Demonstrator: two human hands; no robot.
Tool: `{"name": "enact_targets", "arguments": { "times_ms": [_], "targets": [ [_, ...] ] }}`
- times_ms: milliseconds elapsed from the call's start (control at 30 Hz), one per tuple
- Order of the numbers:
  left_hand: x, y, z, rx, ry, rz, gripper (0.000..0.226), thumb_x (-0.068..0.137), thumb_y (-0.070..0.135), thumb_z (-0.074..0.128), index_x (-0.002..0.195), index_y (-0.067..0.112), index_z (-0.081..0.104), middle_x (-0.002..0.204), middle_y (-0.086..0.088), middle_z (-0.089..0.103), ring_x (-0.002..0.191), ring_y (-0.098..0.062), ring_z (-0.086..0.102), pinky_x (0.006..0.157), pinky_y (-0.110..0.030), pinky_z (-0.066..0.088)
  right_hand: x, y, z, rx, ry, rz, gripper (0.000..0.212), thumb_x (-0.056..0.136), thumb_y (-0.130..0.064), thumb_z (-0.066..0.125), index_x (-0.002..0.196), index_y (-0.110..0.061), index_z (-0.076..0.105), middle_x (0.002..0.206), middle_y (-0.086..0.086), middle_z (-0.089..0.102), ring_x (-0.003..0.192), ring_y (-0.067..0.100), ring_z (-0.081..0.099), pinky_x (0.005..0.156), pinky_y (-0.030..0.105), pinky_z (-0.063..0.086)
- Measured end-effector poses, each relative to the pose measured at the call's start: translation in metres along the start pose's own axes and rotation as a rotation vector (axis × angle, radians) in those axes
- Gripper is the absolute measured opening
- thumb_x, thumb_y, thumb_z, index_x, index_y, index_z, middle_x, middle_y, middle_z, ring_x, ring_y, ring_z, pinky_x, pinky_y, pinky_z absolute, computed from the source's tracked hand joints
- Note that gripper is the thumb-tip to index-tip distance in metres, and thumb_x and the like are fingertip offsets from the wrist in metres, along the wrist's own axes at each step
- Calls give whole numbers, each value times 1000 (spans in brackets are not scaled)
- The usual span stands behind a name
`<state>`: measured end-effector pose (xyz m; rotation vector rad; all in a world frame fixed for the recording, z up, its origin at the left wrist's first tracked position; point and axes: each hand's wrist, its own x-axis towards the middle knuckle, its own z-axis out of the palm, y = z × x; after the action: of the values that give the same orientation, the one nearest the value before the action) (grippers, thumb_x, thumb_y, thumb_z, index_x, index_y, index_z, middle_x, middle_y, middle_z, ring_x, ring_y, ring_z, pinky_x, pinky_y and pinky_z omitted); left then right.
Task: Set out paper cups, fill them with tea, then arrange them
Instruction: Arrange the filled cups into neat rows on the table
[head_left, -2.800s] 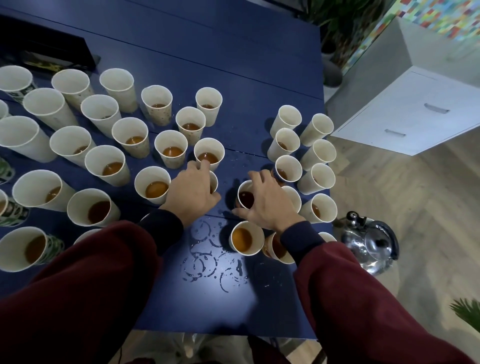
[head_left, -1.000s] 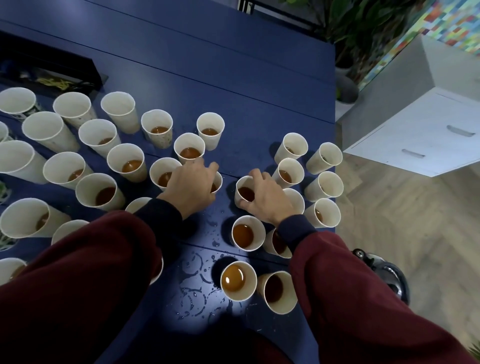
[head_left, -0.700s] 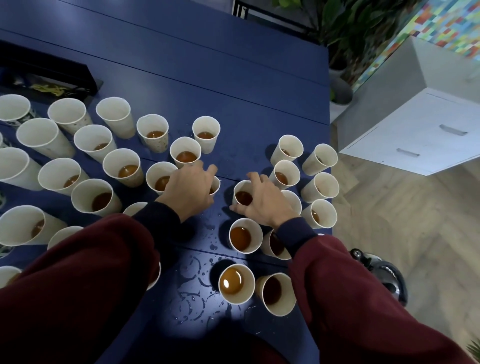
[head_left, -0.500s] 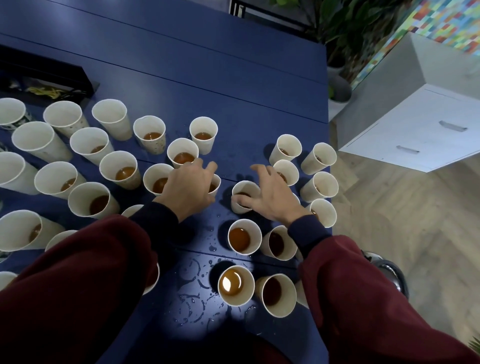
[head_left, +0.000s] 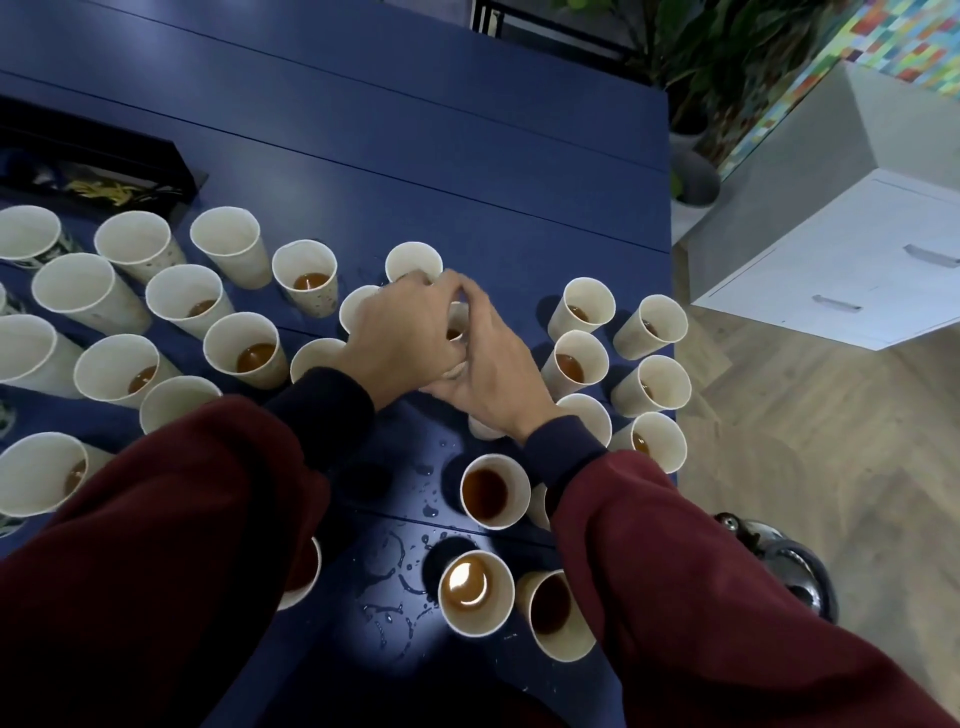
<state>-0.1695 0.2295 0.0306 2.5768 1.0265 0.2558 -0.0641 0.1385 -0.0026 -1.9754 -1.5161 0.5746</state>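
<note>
Many white paper cups stand on the blue table (head_left: 467, 156), most with brown tea in them. A big group fills the left side, such as the cup (head_left: 249, 353). A smaller cluster stands at the right edge around the cup (head_left: 576, 358). My left hand (head_left: 400, 332) and my right hand (head_left: 498, 369) meet at the table's middle. Both curl round one paper cup (head_left: 457, 325), which is mostly hidden between them. Near me stand three filled cups, among them a cup (head_left: 493, 491) and a cup (head_left: 475, 592).
Water drops and ring marks wet the table near its front edge. A black tray (head_left: 104, 171) lies at the back left. A steel kettle (head_left: 795, 566) sits on the wooden floor at the right, behind it a white drawer cabinet (head_left: 857, 260) and a potted plant.
My hands, which each touched a separate cup a short way apart, have come together farther back on the table. They now close round a single cup.
</note>
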Motion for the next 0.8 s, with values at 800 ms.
{"name": "enact_targets", "arguments": {
  "times_ms": [800],
  "targets": [
    [43, -28, 19, -106, 82, -120, 38, 88, 29, 69, 118, 8, 61, 115, -16, 58, 106, -36, 55, 85, -45, 46, 18, 56, -19, -151, -69, 285, 58, 86, -23, 72, 136, -15, 45, 124, 14, 53, 110, 33, 55, 94, 37, 42]
  ]
}}
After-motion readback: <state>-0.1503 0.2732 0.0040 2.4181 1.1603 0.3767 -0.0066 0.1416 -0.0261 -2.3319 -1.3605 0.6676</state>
